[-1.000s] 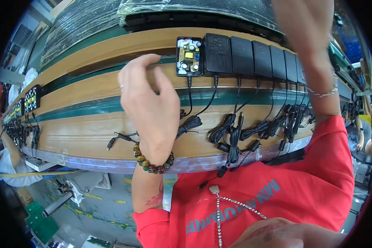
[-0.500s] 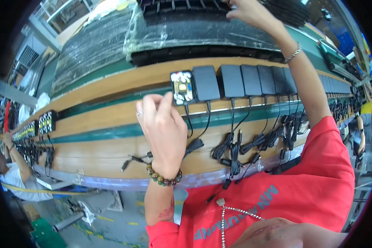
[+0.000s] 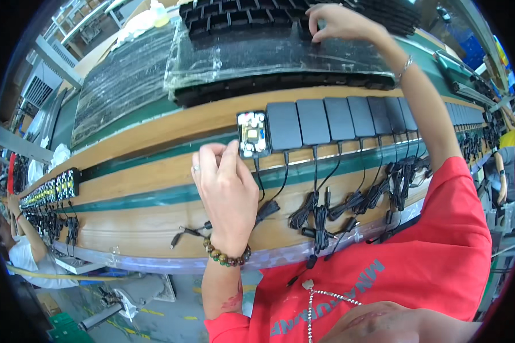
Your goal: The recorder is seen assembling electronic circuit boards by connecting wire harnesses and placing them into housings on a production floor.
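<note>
An open power adapter [image 3: 253,135] lies on the wooden rail, its circuit board facing up and its cable hanging toward me. The bent fingers of my left hand [image 3: 226,188] close at the adapter's lower left edge. Up at the far side, my right hand [image 3: 346,24] reaches over the stack and pinches a black plastic cover [image 3: 309,33] at the end of a row. Right of the open adapter stands a row of closed black adapters [image 3: 313,123], the first one right against it.
Rows of black covers [image 3: 234,20] lie on a film-wrapped stack [image 3: 257,54] beyond the rail. Coiled black cables [image 3: 320,220] hang over the wooden bench [image 3: 137,226]. More open adapters [image 3: 67,184] line the left, where another person's arm [image 3: 28,228] shows. Another person stands far right.
My right hand has come slightly nearer and left, its fingers now on a cover. The closed adapters have slid together, shutting the gap after the first. My left hand stays by the open adapter.
</note>
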